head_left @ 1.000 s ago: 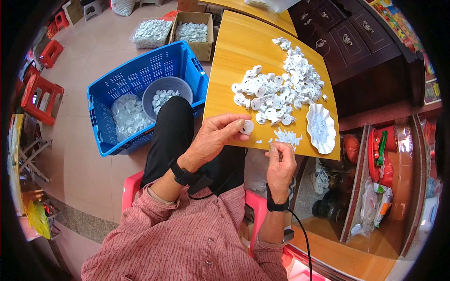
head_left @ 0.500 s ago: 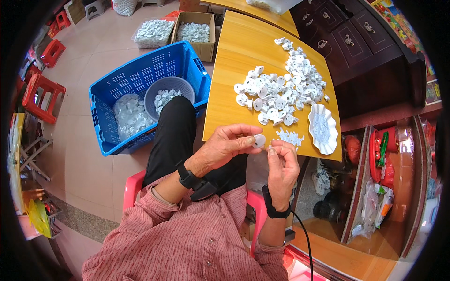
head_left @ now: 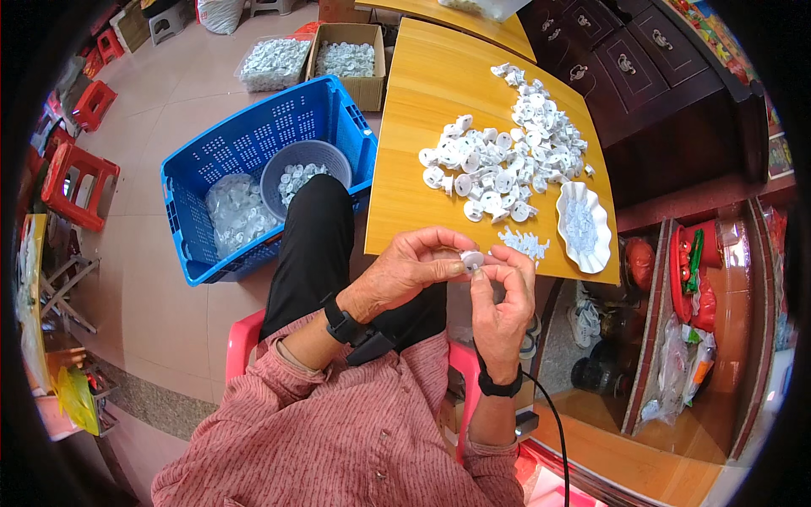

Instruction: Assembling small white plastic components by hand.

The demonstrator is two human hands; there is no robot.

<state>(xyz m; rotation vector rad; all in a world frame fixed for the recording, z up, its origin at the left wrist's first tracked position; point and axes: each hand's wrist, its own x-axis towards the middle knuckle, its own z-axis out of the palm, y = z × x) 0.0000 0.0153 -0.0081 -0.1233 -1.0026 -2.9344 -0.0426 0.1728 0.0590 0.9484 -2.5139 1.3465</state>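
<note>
Pinched between thumb and fingers of my left hand (head_left: 404,269) is a round white plastic part (head_left: 471,260). My right hand (head_left: 503,300) is closed at that part's lower right side, its thumb and fingertips meeting the part; whatever small piece sits in its fingertips is hidden. Both hands are held over my lap at the near edge of the yellow wooden table (head_left: 405,101). Just beyond them lies a little heap of small pale slivers (head_left: 524,244). A larger pile of white plastic parts (head_left: 507,160) spreads behind, and a white scalloped dish (head_left: 600,258) holds more slivers.
On the floor at left stands a blue crate (head_left: 190,152) with a grey basket (head_left: 266,190) and a clear bag (head_left: 236,207) of white parts. A cardboard box (head_left: 365,91) and a clear tub (head_left: 253,82) of parts stand behind. Dark drawers (head_left: 634,76) border the right.
My right hand has come up and left, closing the gap to the round part. The fingers of both hands now meet at it.
</note>
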